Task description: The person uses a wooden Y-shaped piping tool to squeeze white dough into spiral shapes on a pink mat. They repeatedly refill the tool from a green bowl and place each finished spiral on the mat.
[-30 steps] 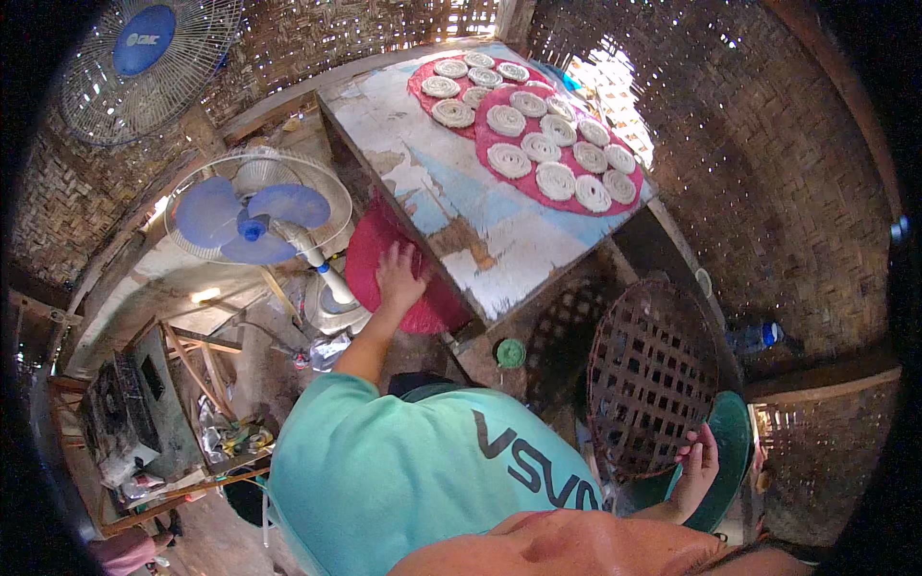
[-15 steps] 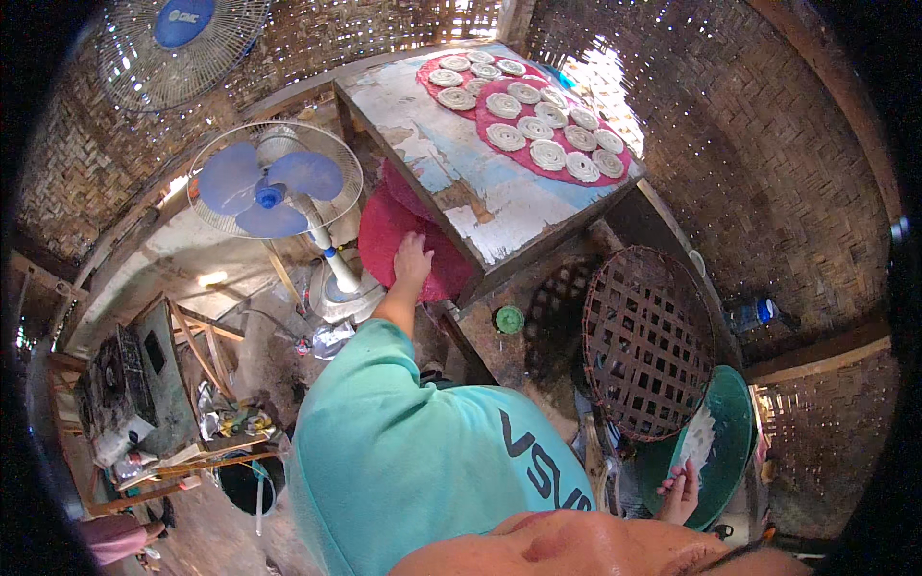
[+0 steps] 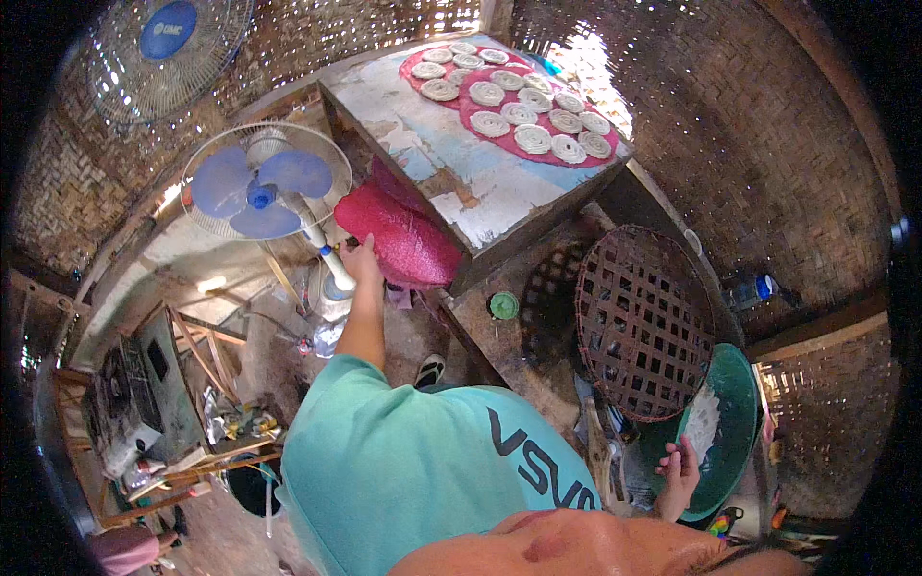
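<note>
The left hand grips a red mat by its edge, beside the table; the right hand, half-curled, is at the green basin; whether holding anything, I cannot tell.

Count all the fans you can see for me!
2. A fan with blue blades stands left of the red sheet by the left hand; another fan is partly out of view, upper left. More may be hidden.

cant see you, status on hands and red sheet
Left hand gripping red sheet by edge; right hand at green basin, grip unclear. Sheet buckled. Standing fan close by.
</note>
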`<move>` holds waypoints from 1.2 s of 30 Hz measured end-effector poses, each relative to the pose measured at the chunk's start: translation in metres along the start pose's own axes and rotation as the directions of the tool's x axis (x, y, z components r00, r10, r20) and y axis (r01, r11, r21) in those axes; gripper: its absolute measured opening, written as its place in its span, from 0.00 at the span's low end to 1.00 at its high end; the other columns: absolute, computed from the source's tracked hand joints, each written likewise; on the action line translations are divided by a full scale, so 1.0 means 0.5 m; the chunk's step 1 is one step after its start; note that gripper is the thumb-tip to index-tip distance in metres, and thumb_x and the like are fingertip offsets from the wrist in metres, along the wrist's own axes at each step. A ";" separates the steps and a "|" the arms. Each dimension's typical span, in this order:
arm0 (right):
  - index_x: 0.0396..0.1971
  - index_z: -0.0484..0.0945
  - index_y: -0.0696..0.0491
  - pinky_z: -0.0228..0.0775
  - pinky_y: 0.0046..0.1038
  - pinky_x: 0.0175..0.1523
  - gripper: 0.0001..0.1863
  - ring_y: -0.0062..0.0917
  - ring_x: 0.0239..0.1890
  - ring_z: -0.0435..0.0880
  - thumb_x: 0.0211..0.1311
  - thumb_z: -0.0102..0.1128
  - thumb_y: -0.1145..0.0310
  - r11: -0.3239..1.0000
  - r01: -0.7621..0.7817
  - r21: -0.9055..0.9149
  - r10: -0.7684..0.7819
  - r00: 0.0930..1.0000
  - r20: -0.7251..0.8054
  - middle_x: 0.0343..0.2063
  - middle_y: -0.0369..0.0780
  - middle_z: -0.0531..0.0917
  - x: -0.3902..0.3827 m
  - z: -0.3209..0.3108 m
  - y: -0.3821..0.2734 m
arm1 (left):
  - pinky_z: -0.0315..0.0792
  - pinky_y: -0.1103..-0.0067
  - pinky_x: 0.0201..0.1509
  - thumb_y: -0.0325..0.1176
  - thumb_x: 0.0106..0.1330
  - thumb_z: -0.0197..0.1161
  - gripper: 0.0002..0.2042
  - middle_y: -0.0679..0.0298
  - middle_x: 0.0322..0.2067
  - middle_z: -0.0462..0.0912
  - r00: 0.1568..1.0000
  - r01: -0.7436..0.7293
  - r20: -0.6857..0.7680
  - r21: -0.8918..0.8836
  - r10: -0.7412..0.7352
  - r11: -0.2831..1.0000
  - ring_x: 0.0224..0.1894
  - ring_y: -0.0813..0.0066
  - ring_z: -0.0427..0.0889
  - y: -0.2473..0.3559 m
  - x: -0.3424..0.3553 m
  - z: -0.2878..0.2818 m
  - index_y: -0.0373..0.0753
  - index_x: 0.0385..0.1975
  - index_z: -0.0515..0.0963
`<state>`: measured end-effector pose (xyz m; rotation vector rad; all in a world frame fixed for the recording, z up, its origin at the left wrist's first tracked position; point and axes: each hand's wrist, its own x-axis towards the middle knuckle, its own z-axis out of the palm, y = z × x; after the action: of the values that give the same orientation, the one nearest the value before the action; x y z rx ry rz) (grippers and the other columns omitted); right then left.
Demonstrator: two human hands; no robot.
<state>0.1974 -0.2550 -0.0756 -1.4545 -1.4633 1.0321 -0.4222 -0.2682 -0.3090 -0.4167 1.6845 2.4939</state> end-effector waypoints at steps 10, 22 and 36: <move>0.52 0.72 0.57 0.68 0.19 0.41 0.22 0.16 0.37 0.74 0.56 0.59 0.71 0.990 -0.048 0.129 0.011 0.962 0.272 0.38 0.37 0.78 0.041 0.061 0.004 | 0.70 0.67 0.53 0.33 0.53 0.58 0.14 0.59 0.37 0.80 0.782 0.409 0.623 -0.513 -0.001 0.754 0.43 0.62 0.78 0.329 -0.141 0.035 0.37 0.39 0.74; 0.67 0.43 0.53 0.66 0.32 0.53 0.63 0.31 0.53 0.70 0.35 0.73 0.44 0.848 0.506 0.159 -0.515 0.714 0.473 0.57 0.46 0.66 0.108 0.254 -0.132 | 0.70 0.79 0.34 0.24 0.57 0.56 0.03 0.66 0.26 0.78 0.073 0.146 0.987 -0.151 0.142 0.978 0.30 0.80 0.76 0.266 -0.598 0.266 0.36 0.26 0.78; 0.61 0.59 0.58 0.66 0.27 0.54 0.37 0.28 0.48 0.76 0.49 0.60 0.82 0.953 0.255 0.162 -0.177 0.907 -0.383 0.49 0.44 0.75 0.304 0.147 0.130 | 0.74 0.79 0.46 0.30 0.62 0.59 0.26 0.62 0.37 0.79 -0.489 -0.305 0.867 -0.069 -0.094 0.950 0.40 0.76 0.79 0.094 -0.777 0.355 0.42 0.61 0.61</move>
<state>0.1491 -0.1032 -0.1619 -1.2215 -1.1772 0.7072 -0.0913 -0.0967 -0.0955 1.7486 0.8450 1.1529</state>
